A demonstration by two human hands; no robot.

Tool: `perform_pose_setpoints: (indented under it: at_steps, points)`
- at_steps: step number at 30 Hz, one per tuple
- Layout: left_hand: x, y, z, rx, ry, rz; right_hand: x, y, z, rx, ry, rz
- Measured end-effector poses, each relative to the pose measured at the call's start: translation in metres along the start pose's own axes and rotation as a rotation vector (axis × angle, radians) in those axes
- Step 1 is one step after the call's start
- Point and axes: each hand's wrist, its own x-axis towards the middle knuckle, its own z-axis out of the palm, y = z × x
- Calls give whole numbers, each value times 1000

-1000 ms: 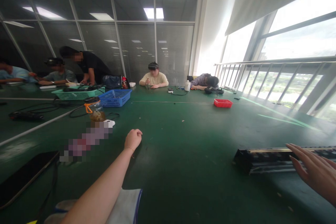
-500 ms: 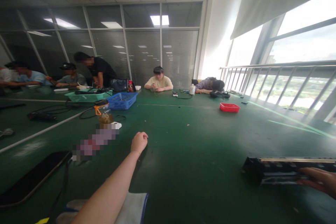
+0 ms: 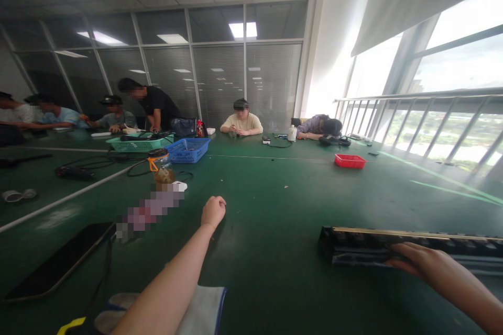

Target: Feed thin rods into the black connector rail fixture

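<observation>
My left hand (image 3: 214,211) rests on the green tabletop (image 3: 255,251) as a loose fist seen from its back, with nothing showing in it. On the right, my right hand (image 3: 417,257) grips the near side of a long black box-like bar (image 3: 361,247). That bar has a thin gold-coloured strip along its top and a row of dark sections inside. It lies across the right of the table, and its right end runs out of view. Part of a grey cloth-like item with a blue edge (image 3: 208,306) shows under my left forearm.
A dark flat phone-like slab (image 3: 58,261), a pixelated item (image 3: 151,210) and a jar with an orange strap (image 3: 160,168) stand left. Farther off are a blue basket (image 3: 188,151), a green basket (image 3: 137,144) and a red tray (image 3: 349,161). Several people sit or lean around the table.
My right hand and the long black bar have moved left, further into view. The left hand stays in its fist at about the same place; the view shifts slightly.
</observation>
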Motion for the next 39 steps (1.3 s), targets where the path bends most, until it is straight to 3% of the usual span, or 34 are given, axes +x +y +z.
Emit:
perform_pose_setpoints:
  at_steps: [12,20,25,29,32,35,39]
  points:
    - [1,-1,1,-12,-19,-12,62,-143,16,-248,81,-183]
    - [1,0,-1,-32,-38,-11,91,-211,18,-235,62,-222]
    - [5,-2,1,-35,-67,-3,93,-226,21,-217,72,-200]
    - [11,7,-10,-250,-176,38,86,-223,25,-127,160,-193]
    - [8,28,-39,-398,-360,251,81,-218,27,-50,214,-200]
    - [-5,55,-77,-324,-584,504,79,-217,28,-8,221,-193]
    - [-25,77,-107,-123,-577,634,79,-217,29,34,238,-196]
